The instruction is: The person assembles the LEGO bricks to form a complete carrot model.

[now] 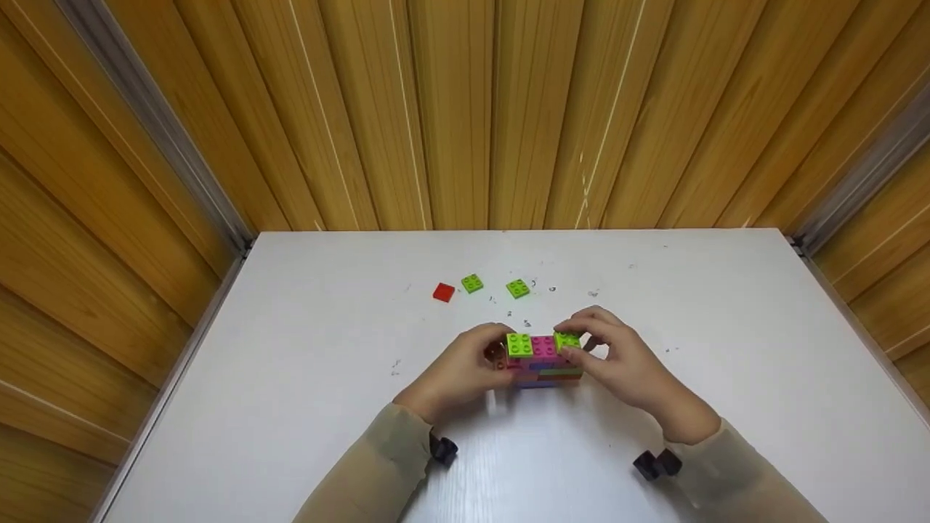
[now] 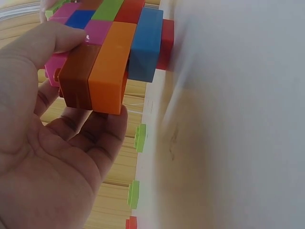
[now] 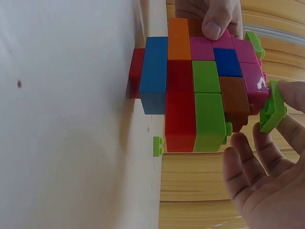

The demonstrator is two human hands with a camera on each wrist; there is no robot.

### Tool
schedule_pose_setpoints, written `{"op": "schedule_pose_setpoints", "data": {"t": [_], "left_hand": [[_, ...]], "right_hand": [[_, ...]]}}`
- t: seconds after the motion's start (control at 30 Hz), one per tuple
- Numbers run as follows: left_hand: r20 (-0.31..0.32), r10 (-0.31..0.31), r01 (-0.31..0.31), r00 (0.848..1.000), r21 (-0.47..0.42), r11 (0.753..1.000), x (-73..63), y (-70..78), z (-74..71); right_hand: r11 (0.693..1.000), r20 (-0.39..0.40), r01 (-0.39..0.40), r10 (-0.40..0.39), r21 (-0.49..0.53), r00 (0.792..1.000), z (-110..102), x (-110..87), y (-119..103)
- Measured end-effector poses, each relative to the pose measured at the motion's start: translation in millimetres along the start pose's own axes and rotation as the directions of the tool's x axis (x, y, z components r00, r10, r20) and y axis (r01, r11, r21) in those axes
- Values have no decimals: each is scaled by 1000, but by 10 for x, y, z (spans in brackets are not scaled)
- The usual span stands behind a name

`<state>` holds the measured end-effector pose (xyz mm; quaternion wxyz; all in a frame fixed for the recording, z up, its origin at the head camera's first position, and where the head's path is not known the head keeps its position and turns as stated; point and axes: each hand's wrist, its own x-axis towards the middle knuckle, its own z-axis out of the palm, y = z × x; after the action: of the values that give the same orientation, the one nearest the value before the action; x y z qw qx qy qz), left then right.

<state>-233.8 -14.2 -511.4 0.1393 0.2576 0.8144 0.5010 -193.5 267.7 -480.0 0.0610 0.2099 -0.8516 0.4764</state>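
A stepped block of toy building bricks (image 3: 183, 105) in orange, red, blue, lime green, brown and pink stands over the white table, its narrow blue and red courses at the bottom. My left hand (image 1: 459, 369) grips its left end, thumb on the near face and fingers behind, as the left wrist view shows. On the top left sits a thin lime green plate (image 1: 519, 344), beside pink studs (image 1: 543, 346). My right hand (image 1: 631, 372) pinches another lime green plate (image 3: 272, 107) between thumb and fingers; it is tilted at the top right end, its hollow underside facing the pink brick (image 3: 255, 86).
Farther back on the white table (image 1: 327, 312) lie a red plate (image 1: 443, 292) and two loose lime green plates, one on the left (image 1: 472, 283) and one on the right (image 1: 517, 288). Small dark marks dot the tabletop. Wood-look panels (image 1: 450, 116) rise behind it.
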Motion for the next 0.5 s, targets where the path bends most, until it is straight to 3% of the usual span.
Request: {"op": "schedule_pose_setpoints", "data": {"t": [0.2,0.5], "left_hand": [[-1,7,-7,1000,12,1000,7,0,1],[3,-76,76,997,-1,997,-17,24,-5]], "right_hand": [[1000,1,-23,23,-8,1000,-2,5,5],[999,16,-22,23,-36,1000,8,17,12]]}}
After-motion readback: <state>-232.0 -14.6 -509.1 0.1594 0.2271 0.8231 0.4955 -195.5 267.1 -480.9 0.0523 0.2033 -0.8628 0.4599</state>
